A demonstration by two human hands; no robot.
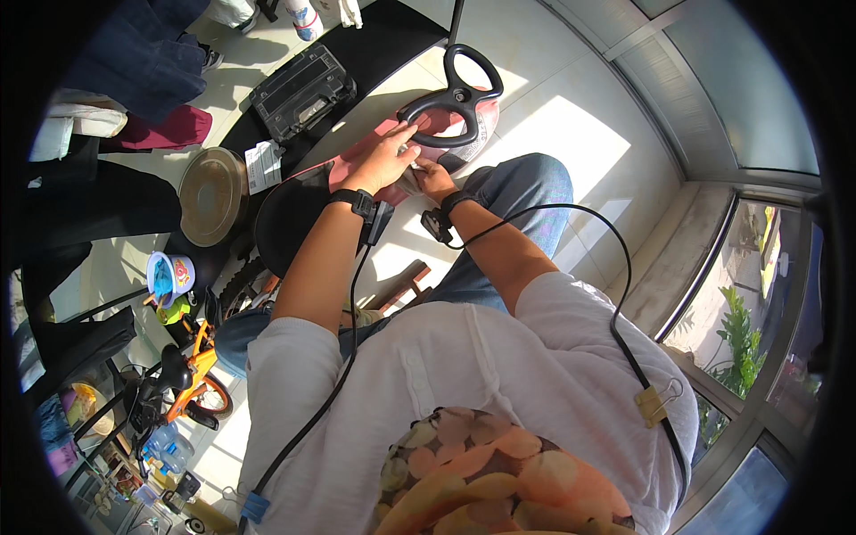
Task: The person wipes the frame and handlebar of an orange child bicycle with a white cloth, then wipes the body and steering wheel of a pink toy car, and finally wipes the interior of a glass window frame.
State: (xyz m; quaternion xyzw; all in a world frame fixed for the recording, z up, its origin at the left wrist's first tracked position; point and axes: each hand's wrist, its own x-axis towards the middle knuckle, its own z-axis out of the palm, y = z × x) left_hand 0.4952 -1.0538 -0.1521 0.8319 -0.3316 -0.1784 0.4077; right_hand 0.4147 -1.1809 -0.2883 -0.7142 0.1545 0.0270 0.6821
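A pink ride-on swing car (358,157) stands before me, with a black three-looped steering wheel (460,95) and a black seat (291,210). My left hand (382,160) lies over the pink body, fingers stretched and the tips at the near rim of the wheel. Close beside it, my right hand (435,179) is bent, with its fingertips on a pale crumpled piece, perhaps a cloth (409,182), below the wheel. The hands partly hide this piece. Each wrist wears a black strap with a small cabled device.
A black hard case (302,91), a round lidded tub (212,196) and a paper label (263,167) lie to the left. Beyond are a small bucket (171,275), an orange child's bike (197,374) and people's legs (100,194). Windows (722,287) line the right; a black cable (625,267) loops from my right wrist.
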